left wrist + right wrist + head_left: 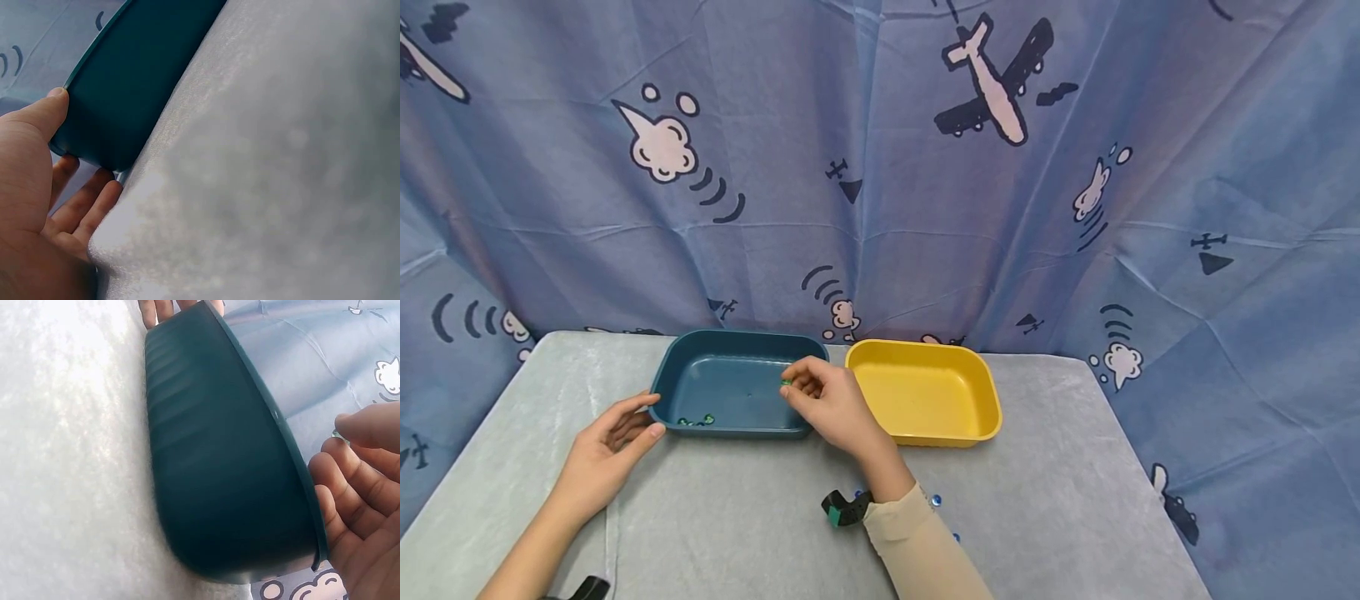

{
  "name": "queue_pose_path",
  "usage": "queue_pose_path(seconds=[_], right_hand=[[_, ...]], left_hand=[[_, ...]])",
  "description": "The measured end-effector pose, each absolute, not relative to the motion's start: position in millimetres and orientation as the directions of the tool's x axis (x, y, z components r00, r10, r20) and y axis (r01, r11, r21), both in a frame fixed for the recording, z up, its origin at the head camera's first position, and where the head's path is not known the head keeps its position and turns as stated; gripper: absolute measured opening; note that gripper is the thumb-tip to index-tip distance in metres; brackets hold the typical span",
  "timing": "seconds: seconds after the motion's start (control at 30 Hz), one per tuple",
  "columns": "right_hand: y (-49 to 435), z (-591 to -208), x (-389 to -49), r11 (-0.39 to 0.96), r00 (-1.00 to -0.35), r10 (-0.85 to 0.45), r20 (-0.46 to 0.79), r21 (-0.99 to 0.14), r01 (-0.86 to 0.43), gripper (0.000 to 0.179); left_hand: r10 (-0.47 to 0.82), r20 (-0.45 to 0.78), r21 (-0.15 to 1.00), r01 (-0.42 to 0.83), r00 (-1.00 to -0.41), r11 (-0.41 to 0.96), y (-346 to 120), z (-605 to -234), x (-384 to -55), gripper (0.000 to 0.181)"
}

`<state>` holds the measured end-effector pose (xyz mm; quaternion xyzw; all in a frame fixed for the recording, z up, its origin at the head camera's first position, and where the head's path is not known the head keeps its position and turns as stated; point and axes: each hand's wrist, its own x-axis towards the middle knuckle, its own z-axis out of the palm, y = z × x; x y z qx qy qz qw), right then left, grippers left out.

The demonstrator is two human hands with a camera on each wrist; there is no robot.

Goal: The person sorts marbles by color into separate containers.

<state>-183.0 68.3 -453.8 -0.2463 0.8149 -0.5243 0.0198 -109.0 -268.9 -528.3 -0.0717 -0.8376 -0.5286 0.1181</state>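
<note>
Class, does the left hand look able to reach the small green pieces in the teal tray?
Probably yes: the left hand touches the teal tray near the small green pieces; only the tray's wall stands between them.

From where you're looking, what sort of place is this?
Likely an indoor tabletop workspace, perhaps curtained off: a pale table, a blue curtain printed with airplanes behind it, plus a teal tray and yellow tray.

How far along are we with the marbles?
Looks done: a few green marbles lie in the near left corner of the teal tray. In hand: the right hand pinches another green marble at that tray's right end, while the left hand holds its left end. Apparently left: the blue marbles on the table beside the right sleeve; the arm may hide more.
</note>
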Motion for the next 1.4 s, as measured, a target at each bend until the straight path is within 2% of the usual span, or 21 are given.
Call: queue_pose_path(seconds=[0.37,0.77,1.17,1.4], right_hand=[[68.6,-456.2,-183.6,0.326,-0.895,-0.38,0.234,-0.871,-0.366,0.014],[67.4,-455.8,-182.0,0.333,-0.891,-0.392,0.228,-0.868,-0.369,0.011],[66.4,-452.0,-176.2,0.35,-0.867,-0.425,0.258,-0.837,-0.421,0.011],[65.4,-447.1,-166.2,0.359,-0.813,-0.517,0.268,-0.794,-0.491,0.011]], left_hand=[[-0.005,0.276,0.865,0.246,-0.961,0.437,-268.6,-528.7,-108.5,0.047],[-0.001,0.27,0.866,0.242,-0.963,0.438,-269.7,-527.3,-109.3,0.047],[0.002,0.264,0.864,0.238,-0.964,0.445,-269.1,-526.7,-109.0,0.046],[-0.006,0.262,0.864,0.231,-0.965,0.447,-268.8,-526.4,-108.3,0.045]])
